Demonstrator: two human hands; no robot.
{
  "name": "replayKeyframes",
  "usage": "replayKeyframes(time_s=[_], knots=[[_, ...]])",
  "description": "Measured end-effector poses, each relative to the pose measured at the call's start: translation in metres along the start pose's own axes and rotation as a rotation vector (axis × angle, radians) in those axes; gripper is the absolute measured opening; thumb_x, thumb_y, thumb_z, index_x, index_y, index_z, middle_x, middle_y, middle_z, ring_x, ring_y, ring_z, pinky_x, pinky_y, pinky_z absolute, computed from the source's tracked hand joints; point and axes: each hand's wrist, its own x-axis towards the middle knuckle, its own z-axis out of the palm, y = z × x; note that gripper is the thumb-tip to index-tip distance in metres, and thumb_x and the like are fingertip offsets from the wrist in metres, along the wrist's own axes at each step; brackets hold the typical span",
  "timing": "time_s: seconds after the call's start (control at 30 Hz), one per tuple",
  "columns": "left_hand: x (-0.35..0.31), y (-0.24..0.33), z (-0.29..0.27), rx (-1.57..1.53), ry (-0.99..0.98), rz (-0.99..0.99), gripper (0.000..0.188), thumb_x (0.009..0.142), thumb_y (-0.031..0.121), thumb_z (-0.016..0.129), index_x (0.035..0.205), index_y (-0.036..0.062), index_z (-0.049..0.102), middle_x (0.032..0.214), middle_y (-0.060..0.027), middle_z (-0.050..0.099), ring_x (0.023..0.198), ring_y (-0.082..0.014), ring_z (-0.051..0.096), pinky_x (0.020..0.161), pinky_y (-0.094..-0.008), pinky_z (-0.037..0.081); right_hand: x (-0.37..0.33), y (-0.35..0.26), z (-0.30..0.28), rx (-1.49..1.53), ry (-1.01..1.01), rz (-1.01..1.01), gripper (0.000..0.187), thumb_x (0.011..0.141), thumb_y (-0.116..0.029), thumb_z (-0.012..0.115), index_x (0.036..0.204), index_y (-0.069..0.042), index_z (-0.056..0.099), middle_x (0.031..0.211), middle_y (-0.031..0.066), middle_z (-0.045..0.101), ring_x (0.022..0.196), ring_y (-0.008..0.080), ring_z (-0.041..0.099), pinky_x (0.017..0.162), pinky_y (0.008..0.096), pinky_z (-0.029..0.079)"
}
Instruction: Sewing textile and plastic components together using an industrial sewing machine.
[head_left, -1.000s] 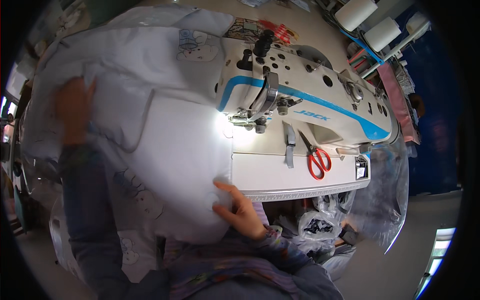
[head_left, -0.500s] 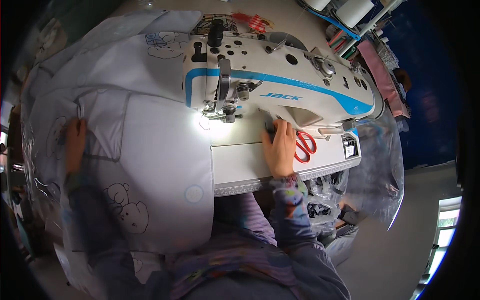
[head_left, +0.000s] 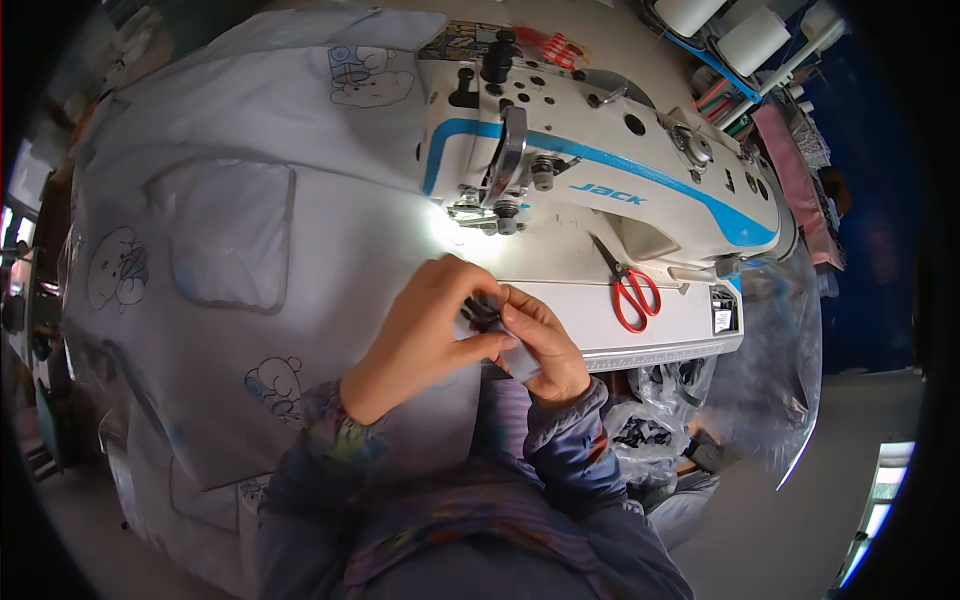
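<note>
Just in front of the sewing machine's lit needle area, both hands meet over a small grey and black piece (head_left: 512, 352), whose kind I cannot make out. My left hand (head_left: 425, 325) curls round its dark end from the left. My right hand (head_left: 548, 345) pinches it from the right with thumb and fingers. Below and left of them spreads a large light grey cloth (head_left: 330, 240) with printed cartoon bears and a stitched pocket (head_left: 232, 235). The white and blue sewing machine (head_left: 600, 170) stands beyond my hands.
Red-handled scissors (head_left: 632, 298) lie on the machine bed, right of my hands. Thread cones (head_left: 752, 42) stand on a rack at the back right. Plastic bags (head_left: 645, 430) with dark pieces sit below the table's edge. A red checked scrap (head_left: 558, 50) lies behind the machine.
My left hand has left the cloth's pocket and come right to meet my right hand. My right hand has drawn back from beside the scissors. Both now hold the small piece.
</note>
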Motion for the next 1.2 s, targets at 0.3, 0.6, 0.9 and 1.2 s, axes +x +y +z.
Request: replayKeyframes(time_s=[0.3, 0.6, 0.9, 1.2], knots=[[-0.029, -0.008, -0.005, -0.383, 0.033, -0.446, 0.010, 0.090, 0.005, 0.072, 0.095, 0.0001, 0.066, 0.087, -0.0018, 0.067, 0.083, -0.0071, 0.062, 0.072, -0.0235, 0.050, -0.001, 0.019, 0.025, -0.304, 0.213, -0.288, 0.028, 0.097, -0.021, 0.067, 0.115, 0.000, 0.063, 0.102, 0.0049, 0.067, 0.085, 0.0098, 0.061, 0.071, 0.0236, 0.051], [-0.162, -0.068, -0.174, 1.147, 1.178, -0.412, 0.057, 0.084, 0.021, 0.079, 0.130, -0.0009, 0.055, 0.133, -0.0228, 0.053, 0.127, -0.0397, 0.048, 0.106, -0.0458, 0.040, -0.058, 0.018, -0.013, -0.827, 0.198, -0.081, 0.003, 0.090, 0.002, 0.064, 0.089, -0.001, 0.063, 0.077, 0.0036, 0.061, 0.062, 0.0094, 0.054, 0.056, 0.0230, 0.043], [-0.288, -0.184, -0.366, 1.287, 1.474, -0.576, 0.103, 0.074, 0.046, 0.085, 0.143, -0.0101, 0.033, 0.145, -0.0317, 0.039, 0.137, -0.0454, 0.038, 0.114, -0.0492, 0.033, -0.094, 0.076, -0.041, -0.573, 0.294, 0.233, 0.051, 0.086, 0.001, 0.069, 0.132, -0.003, 0.046, 0.081, 0.0049, 0.064, 0.066, 0.0102, 0.059, 0.058, 0.0227, 0.047], [-0.194, -0.146, -0.563, 1.380, 1.009, -0.290, 0.033, 0.098, 0.031, 0.060, 0.113, 0.0028, 0.065, 0.102, -0.0184, 0.071, 0.095, -0.0379, 0.068, 0.081, -0.0448, 0.053, -0.040, 0.113, -0.015, -0.567, -0.018, 0.358, 0.017, 0.095, -0.015, 0.067, 0.103, 0.000, 0.069, 0.081, 0.0023, 0.065, 0.072, 0.0086, 0.059, 0.066, 0.0241, 0.048]])
